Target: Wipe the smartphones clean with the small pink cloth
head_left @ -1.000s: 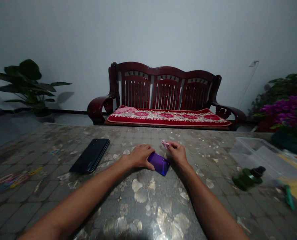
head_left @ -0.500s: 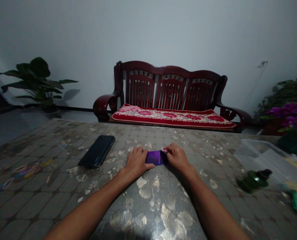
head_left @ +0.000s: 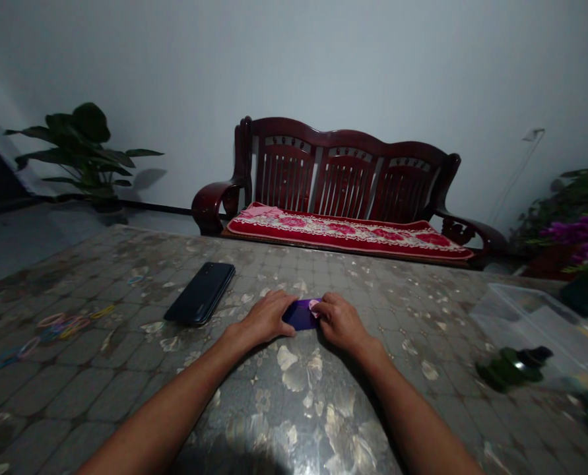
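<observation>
A purple phone (head_left: pixel 299 315) lies flat on the patterned table (head_left: pixel 294 402) between my hands. My left hand (head_left: pixel 264 318) rests on its left end, fingers curled over the edge and holding it down. My right hand (head_left: pixel 340 321) is closed at the phone's right end, pinching a small pink piece (head_left: pixel 314 305) against the phone's top. What the pink piece is I cannot make out. Most of the phone is hidden under my fingers.
A dark phone (head_left: pixel 201 301) lies to the left. Coloured rubber bands (head_left: pixel 59 324) are scattered at far left. A clear plastic box (head_left: pixel 531 318) and a green bottle (head_left: pixel 512 367) lie on the right. A wooden bench (head_left: pixel 346 191) stands behind the table.
The purple phone was turned from a slant to lie level. My right hand brought the pink piece down from above the table onto the phone. The view has shifted.
</observation>
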